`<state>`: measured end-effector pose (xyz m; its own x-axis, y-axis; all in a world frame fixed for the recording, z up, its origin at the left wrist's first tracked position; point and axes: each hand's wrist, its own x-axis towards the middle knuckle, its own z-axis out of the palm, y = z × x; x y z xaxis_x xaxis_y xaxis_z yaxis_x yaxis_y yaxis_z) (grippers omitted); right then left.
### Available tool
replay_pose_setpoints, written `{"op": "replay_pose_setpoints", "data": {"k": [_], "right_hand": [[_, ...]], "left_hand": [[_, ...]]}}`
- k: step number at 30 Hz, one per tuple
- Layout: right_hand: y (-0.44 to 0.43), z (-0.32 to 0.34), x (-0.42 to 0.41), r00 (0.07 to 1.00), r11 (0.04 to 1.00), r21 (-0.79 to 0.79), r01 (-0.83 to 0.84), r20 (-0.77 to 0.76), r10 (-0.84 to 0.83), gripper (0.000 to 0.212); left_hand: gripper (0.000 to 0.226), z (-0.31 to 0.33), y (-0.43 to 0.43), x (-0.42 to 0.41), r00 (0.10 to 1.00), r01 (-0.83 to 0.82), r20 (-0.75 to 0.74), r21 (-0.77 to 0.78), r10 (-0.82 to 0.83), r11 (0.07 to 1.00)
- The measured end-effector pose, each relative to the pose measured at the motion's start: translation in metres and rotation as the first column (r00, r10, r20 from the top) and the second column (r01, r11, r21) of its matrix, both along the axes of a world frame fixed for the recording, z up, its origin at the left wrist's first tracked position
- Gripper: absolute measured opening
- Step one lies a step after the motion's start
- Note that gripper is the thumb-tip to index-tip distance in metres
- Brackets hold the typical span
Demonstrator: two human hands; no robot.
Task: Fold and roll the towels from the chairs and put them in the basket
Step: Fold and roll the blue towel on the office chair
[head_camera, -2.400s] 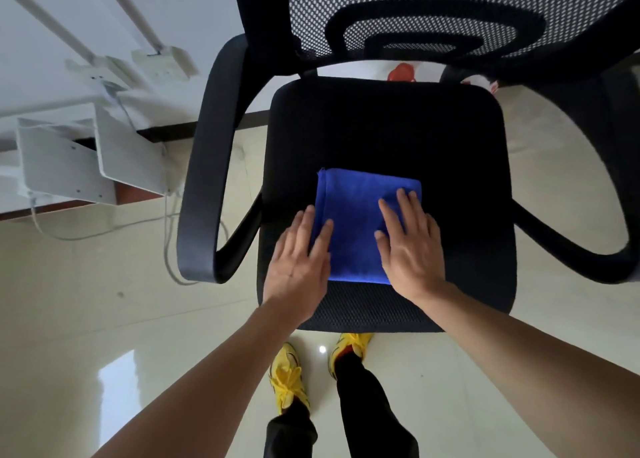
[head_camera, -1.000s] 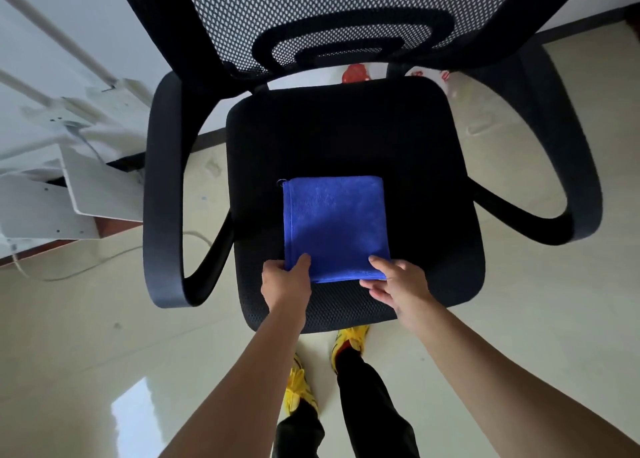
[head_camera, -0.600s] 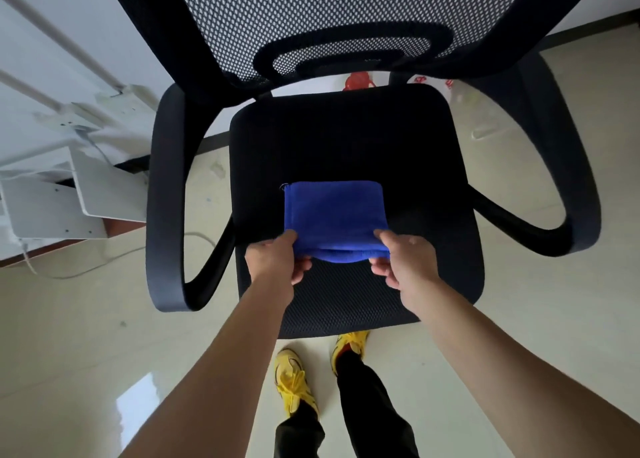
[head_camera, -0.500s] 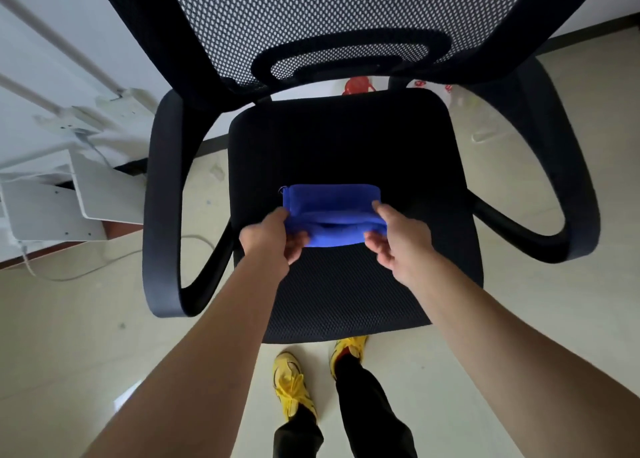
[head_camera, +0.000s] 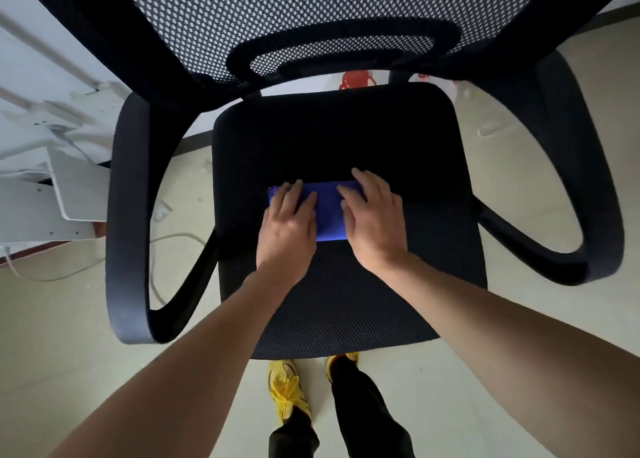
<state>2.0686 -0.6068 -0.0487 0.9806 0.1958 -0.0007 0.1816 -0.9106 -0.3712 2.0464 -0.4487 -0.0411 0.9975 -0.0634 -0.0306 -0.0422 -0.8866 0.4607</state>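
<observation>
Here, left hand (head_camera: 289, 230) and right hand (head_camera: 372, 225), grip spread flat, pressing blue towel (head_camera: 329, 215), black chair seat (head_camera: 346, 139)

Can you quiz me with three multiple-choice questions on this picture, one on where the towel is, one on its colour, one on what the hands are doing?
1. Where does the towel lie?
A. on the chair seat
B. on the floor
C. over an armrest

2. What colour is it?
A. red
B. blue
C. white

3. How are the left hand and right hand placed?
A. pinching corners in the air
B. hanging at the sides
C. flat, palms down on the towel

Answers: 1 A, black seat surrounds it. 2 B, bright blue cloth. 3 C, spread fingers rest on it.
</observation>
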Motion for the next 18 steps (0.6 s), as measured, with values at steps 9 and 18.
{"op": "replay_pose_setpoints", "data": {"k": [9, 18], "right_hand": [[-0.026, -0.026, 0.0, 0.972, 0.968, -0.201, -0.152, -0.205, 0.111, 0.06], [-0.035, 0.003, 0.024, 0.922, 0.942, -0.115, -0.316, -0.269, 0.277, 0.062]], "left_hand": [[0.062, -0.026, 0.017, 0.006, 0.943, 0.158, -0.328, 0.262, -0.066, 0.952], [0.071, 0.015, 0.02, 0.035, 0.865, 0.365, -0.464, 0.319, -0.191, 0.875]]}}
